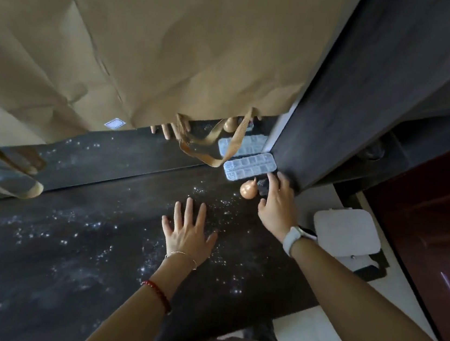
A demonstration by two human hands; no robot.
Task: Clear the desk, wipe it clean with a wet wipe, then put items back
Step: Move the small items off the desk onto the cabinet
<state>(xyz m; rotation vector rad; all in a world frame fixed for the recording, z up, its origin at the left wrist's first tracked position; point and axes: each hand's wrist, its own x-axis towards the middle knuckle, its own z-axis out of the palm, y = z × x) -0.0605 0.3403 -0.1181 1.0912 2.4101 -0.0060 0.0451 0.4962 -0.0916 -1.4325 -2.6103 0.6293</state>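
So the dark desk [71, 259] was covered in white specks and dust, clearly not wiped. The left hand [186, 230] lay flat on it around the middle of the view, fingers spread wide, palm down, nothing in its grip. There was a thin chain bracelet [182, 256] at that wrist and a red bead bracelet [157, 294] further down the forearm.

Off at 2 o'clock from it, the right hand [277, 205] wore a white watch [293, 239] and reached toward the desk's far right corner, fingers loosely open and fingertips on a small dark object [262, 187] I couldn't make out; whether it was actually gripping it, I couldn't tell. Just beside that hand at its 9 o'clock sat a little tan gourd-shaped thing [248, 190]. Right behind the gourd, at 12 o'clock, was a clear plastic compartment box [249, 167], pushed up against a mirror [123, 155] that showed its reflection.

A big brown paper bag [160, 37] filled the top of the view, its handles [212, 146] dangling near the box. Down on the floor at 3 o'clock, a white lidded bin [346, 233]
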